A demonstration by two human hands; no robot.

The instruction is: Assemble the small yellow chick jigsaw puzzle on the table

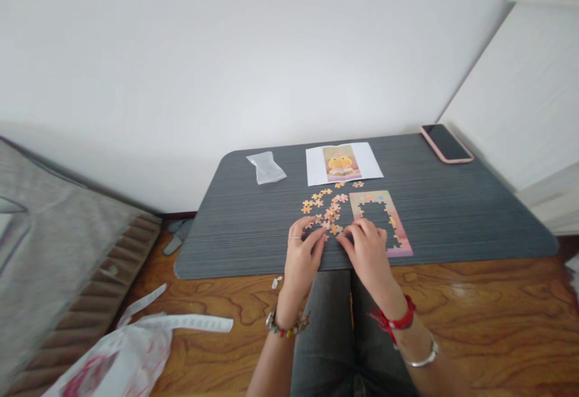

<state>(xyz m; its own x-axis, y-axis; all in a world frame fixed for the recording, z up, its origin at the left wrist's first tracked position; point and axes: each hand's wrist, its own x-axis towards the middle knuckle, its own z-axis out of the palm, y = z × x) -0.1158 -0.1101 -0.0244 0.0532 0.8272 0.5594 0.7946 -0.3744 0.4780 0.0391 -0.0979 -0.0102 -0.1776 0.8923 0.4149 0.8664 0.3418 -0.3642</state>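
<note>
Both hands rest on a low dark grey table (pixel 253 228) near its front edge. My left hand (pixel 304 252) lies with fingers spread, fingertips touching loose orange and pink puzzle pieces (pixel 326 207). My right hand (pixel 367 247) sits beside a partly built puzzle frame (pixel 398 237), its fingertips pinched at small pieces between the two hands; whether it grips one I cannot tell. A reference picture of a yellow figure (pixel 342 163) lies on white paper further back.
A clear plastic bag (pixel 266 167) lies at the table's back left. A phone (pixel 446 143) rests at the back right corner beside white furniture (pixel 520 95). A white plastic bag (pixel 131 349) and slippers (pixel 177 235) lie on the wooden floor at left.
</note>
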